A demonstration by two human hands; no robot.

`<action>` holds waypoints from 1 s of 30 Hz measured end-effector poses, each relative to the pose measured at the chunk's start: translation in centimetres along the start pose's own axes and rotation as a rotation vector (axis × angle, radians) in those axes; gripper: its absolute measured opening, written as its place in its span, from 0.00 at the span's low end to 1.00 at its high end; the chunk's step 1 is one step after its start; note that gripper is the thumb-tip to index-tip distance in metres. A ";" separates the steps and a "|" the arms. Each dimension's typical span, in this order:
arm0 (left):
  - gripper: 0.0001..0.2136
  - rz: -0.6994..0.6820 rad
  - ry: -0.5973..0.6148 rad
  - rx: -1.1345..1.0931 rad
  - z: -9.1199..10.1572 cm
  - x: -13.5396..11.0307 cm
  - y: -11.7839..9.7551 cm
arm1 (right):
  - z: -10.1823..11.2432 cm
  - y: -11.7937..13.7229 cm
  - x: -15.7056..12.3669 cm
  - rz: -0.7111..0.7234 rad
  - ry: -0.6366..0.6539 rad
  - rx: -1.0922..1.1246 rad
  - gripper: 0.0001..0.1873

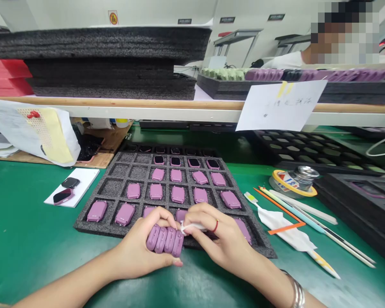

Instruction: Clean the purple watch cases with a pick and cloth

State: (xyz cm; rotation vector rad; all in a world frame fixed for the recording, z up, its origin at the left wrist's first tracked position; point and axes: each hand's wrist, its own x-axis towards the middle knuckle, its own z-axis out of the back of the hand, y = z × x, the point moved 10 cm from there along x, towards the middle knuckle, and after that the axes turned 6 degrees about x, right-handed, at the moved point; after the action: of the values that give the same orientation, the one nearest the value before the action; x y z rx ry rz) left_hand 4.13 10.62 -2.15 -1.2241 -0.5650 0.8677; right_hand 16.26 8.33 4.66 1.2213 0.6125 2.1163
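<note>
Several purple watch cases [165,240] stand side by side in a row, gripped between the thumb and fingers of my left hand [137,248]. My right hand [223,237] pinches a white cloth [194,227], its tip touching or very close to the right end of that row. Under and beyond both hands lies a black foam tray [114,187] with square pockets. Many pockets hold purple watch cases [178,194], and a farther row shows dark-faced ones [175,161]. My fingers hide some of the near pockets.
Right of the tray lie a toothbrush [324,263] wrapped in white cloth, an orange strip [287,228], thin sticks and a tape roll [277,184] around a glass jar. Two watch cases rest on a white pad [83,184]. A shelf [154,112] crosses above; a person sits beyond.
</note>
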 end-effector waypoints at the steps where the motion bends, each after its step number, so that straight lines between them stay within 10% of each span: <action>1: 0.22 0.005 0.003 0.002 0.0 0.0 0.0 | 0.1 -0.2 0.0 -0.015 -0.006 0.023 0.06; 18: 0.22 -0.092 0.051 -0.063 -0.6 -0.2 -0.9 | 2.8 -1.6 0.0 -0.204 -0.086 -0.095 0.03; 27: 0.21 -0.071 -0.014 0.014 -0.1 -0.1 -0.9 | -1.1 1.8 -6.5 -0.122 0.118 -0.459 0.06; 30: 0.20 -0.041 -0.048 0.066 0.1 -0.2 -0.8 | 0.7 1.7 -7.4 -0.118 0.099 -0.507 0.09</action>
State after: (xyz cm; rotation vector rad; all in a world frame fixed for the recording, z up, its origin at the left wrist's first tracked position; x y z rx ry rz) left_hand 4.13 10.47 -1.36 -1.1314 -0.5935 0.8761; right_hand 19.27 1.94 1.70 0.7828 0.1603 2.0665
